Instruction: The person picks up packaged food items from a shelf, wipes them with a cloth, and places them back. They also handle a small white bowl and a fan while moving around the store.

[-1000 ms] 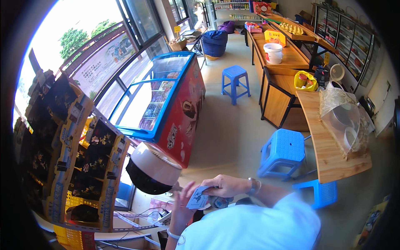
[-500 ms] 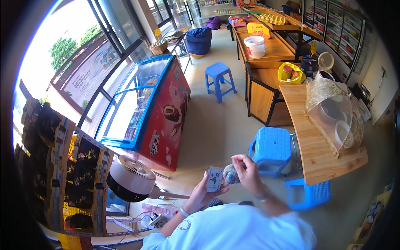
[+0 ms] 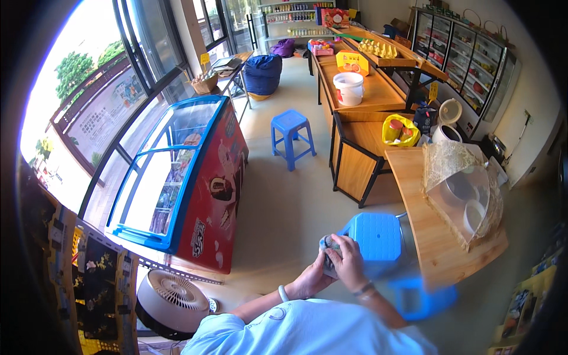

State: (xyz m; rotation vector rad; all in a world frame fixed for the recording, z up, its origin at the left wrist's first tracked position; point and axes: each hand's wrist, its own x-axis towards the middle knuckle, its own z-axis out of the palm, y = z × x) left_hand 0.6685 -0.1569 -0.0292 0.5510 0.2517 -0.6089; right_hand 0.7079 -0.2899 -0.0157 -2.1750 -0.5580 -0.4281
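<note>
My hands meet in front of my chest. Between them is a small rounded grey wad with bluish specks (image 3: 326,242), like a balled cloth. The fingers of my right hand (image 3: 350,260) are closed over it from above, covering much of it. Beneath, my left hand (image 3: 309,281) is closed, its thumb up against the wad. A flat greyish surface (image 3: 329,270) shows between the hands, apparently the playing card held in the left hand, now shaded and mostly hidden. A pale bangle circles the left wrist, and a band sits on the right.
A blue stool (image 3: 374,235) stands just beyond my right hand, a lower one (image 3: 421,297) to its right. A wooden table (image 3: 417,195) is at right, a red chest freezer (image 3: 207,207) and a round fan (image 3: 174,302) at left. Another blue stool (image 3: 290,123) stands farther off.
My right hand has closed in on the left, bringing the wad over the card, which was plainly visible before. The whole view has shifted, with the surroundings now farther left.
</note>
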